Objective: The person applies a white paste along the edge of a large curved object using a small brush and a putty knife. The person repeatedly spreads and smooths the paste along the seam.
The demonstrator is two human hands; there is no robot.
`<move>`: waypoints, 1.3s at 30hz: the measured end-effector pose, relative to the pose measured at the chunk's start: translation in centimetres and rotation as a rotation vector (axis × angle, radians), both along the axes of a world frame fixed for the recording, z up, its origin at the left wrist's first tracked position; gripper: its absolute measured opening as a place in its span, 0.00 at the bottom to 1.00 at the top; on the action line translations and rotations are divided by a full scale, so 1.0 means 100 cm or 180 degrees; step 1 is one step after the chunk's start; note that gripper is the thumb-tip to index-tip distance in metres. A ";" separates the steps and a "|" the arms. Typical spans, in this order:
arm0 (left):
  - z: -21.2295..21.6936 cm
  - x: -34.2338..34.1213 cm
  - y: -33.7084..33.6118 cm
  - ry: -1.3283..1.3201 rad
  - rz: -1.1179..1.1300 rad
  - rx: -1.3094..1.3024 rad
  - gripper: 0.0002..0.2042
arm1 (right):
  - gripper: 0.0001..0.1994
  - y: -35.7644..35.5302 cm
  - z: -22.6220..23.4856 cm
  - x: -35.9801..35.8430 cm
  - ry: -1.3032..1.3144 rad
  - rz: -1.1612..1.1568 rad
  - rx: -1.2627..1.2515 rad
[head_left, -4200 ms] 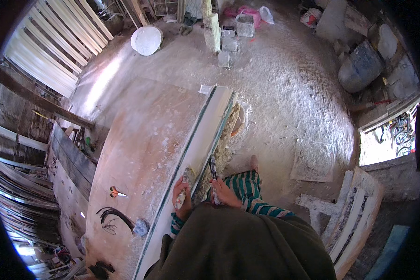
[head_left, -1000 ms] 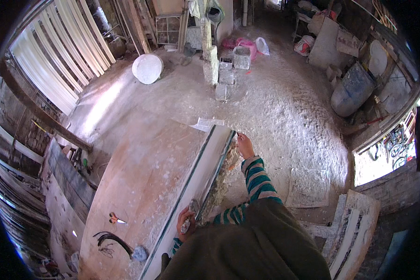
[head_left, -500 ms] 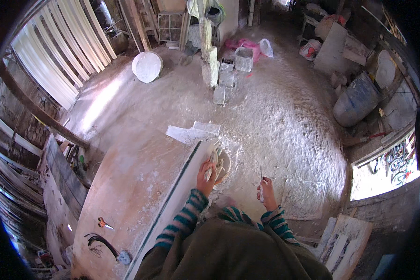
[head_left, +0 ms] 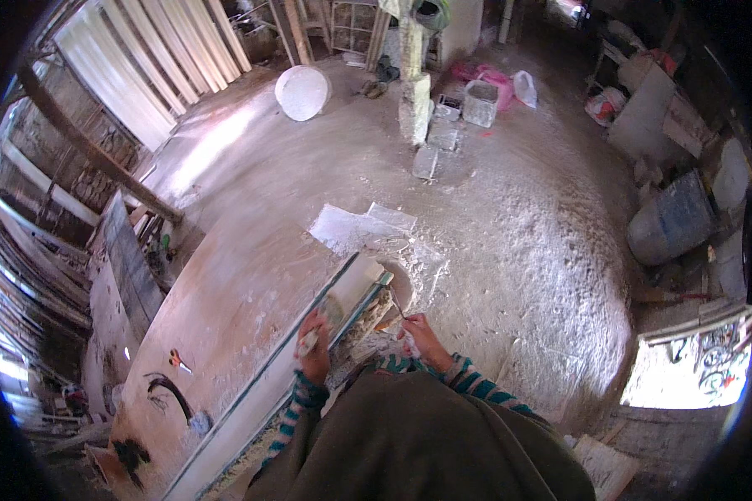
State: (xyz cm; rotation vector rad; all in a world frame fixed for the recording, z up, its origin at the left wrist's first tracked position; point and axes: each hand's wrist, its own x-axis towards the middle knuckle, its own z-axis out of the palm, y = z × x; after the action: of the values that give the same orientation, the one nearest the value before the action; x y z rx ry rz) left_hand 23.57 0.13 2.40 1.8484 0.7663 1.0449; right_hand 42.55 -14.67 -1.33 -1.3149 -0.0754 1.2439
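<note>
A long white board (head_left: 263,384) with dark green edges slants across in front of me, smeared with pale plaster-like material. Over its far part is my left hand (head_left: 312,349), closed around a flat, crusted pale tool (head_left: 332,311) whose exact kind I cannot make out. Just right of the board, my right hand (head_left: 424,341) is closed on a thin-bladed knife or spatula (head_left: 396,306), its blade pointing away from me. Beyond that blade, a round bowl (head_left: 403,280) is partly hidden by the board's far end.
Scissors (head_left: 178,361) and a bundle of black strands (head_left: 172,392) lie on the brown sheet (head_left: 234,309) at left. White flat pieces (head_left: 342,227) rest past the board. Farther off are a white drum (head_left: 302,93), a post (head_left: 413,108) and a blue barrel (head_left: 673,219).
My left hand has moved from the bowl's edge back and left over the board, with its tool. My right hand has come left toward the board's far end, knife or spatula included. The view has shifted.
</note>
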 end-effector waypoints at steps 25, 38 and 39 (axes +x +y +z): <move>0.001 -0.056 -0.086 -0.0078 0.0603 -0.0618 0.06 | 0.08 0.024 0.001 0.044 0.0462 -0.1497 0.0575; -0.025 0.102 -0.017 -0.0113 -0.0492 0.0452 0.10 | 0.09 -0.031 -0.001 0.040 0.0682 -0.0525 0.0010; -0.044 0.111 -0.007 -0.0027 -0.0403 0.1008 0.10 | 0.09 -0.032 0.002 0.037 0.0625 -0.0459 0.0058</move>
State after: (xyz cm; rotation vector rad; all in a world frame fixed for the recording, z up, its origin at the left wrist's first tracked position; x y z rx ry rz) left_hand 34.68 -0.53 -1.96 2.1271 0.4912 1.1412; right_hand 46.22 -17.86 -1.10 -1.1560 0.1451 1.2390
